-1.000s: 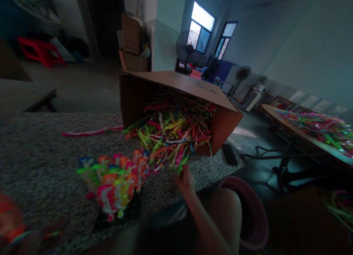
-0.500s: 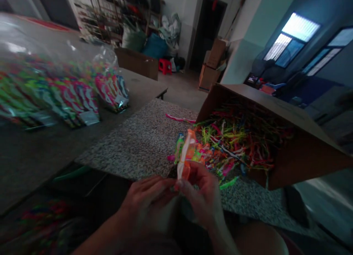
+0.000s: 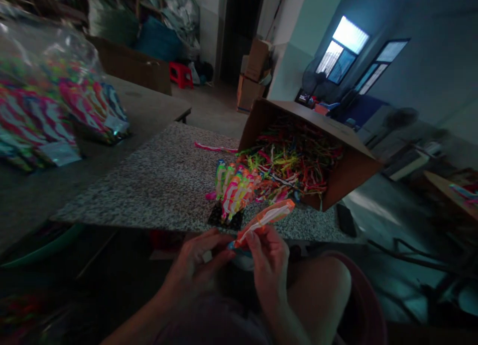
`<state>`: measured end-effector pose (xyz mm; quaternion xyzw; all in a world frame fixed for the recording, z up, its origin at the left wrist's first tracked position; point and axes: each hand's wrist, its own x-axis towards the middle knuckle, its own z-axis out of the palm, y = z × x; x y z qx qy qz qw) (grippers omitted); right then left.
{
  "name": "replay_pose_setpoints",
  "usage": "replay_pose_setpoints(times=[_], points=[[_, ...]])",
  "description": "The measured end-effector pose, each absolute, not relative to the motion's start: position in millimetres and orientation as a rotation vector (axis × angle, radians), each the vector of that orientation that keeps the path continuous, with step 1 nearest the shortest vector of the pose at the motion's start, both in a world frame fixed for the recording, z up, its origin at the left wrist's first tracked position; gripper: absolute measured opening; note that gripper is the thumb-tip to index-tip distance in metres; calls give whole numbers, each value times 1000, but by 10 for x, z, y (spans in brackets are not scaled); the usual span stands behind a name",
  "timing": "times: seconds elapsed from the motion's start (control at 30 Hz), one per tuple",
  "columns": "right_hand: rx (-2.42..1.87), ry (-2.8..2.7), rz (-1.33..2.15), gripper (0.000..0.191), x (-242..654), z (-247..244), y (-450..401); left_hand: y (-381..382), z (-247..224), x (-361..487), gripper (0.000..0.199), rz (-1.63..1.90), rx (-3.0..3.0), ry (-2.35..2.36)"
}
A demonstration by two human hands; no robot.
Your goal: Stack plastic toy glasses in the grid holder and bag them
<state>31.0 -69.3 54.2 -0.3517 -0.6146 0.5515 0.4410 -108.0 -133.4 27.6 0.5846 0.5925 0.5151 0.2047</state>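
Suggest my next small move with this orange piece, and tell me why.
I'd probably set the orange-and-white ribbon piece, held between the left hand and right hand, down with the colourful ribbon pieces on the black mat. It looks much like them, and they stand grouped within easy reach on the speckled stone counter.

Head-worn view, facing forward and down, close above left hand (image 3: 196,265), right hand (image 3: 269,270)

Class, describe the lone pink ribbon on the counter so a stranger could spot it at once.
Find the speckled granite counter. On it, a cardboard box lies on its side, spilling colored ribbons. The pink-and-white ribbon lies stretched straight on the stone left of the box, separate from the tangled heap.
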Motion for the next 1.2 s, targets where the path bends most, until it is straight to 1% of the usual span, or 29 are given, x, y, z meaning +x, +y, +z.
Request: replay_pose_setpoints(times=[0.17, 0.3, 0.4, 0.53, 0.67, 0.77, 0.83, 0.9, 0.97, 1.0, 1.1, 1.13, 1.2], points=[[-791, -1430, 1298, 22, 377, 483, -799, -1392, 325, -1048, 24, 1353, 1707, 1641], [-815, -1391, 1212, 20, 370, 572, -795, -1392, 396, -1042, 22, 1346, 1731, 1640], [-833, -1465, 1195, 20, 375, 666, -753, -1382, 450, -1062, 21, 1377, 1791, 1582], [-786, -1589, 1401, 16, 394, 736, -627, -1353, 469, -1087, 22, 1404, 1740, 1678], [-832, -1587, 1548, 21, 394, 760, -455, -1271, 470, -1090, 20, 1355, 1638, 1683], [-791, -1555, 1628, 22, 404, 782, -296, -1153, 492, -1111, 20, 1305, 1558, 1635], [-751, -1612, 1694, 23, 423, 792, -177, -1048, 498, -1130, 27, 1245, 1455, 1546], [-746, -1710, 1706, 22, 448, 788, -65, -931, 494, -1129, 38, 1216, 1335, 1444], [-793, -1752, 1702, 20, 479, 776, 23, -820, 495, -1095, 42, 1242, 1243, 1409], [-818, -1724, 1722, 22, 496, 769, 56, -770, 502, -1067, 40, 1277, 1213, 1414], [-818, -1490, 1821, 39, 560, 756, 120, -643, 554, -968, 33, 1359, 1153, 1419], [-806, -1426, 1823, 42, 585, 755, 135, -604, 577, -938, 30, 1367, 1149, 1404], [-805, -1368, 1802, 40, 638, 750, 163, -524, 618, -886, 26, 1324, 1181, 1349]])
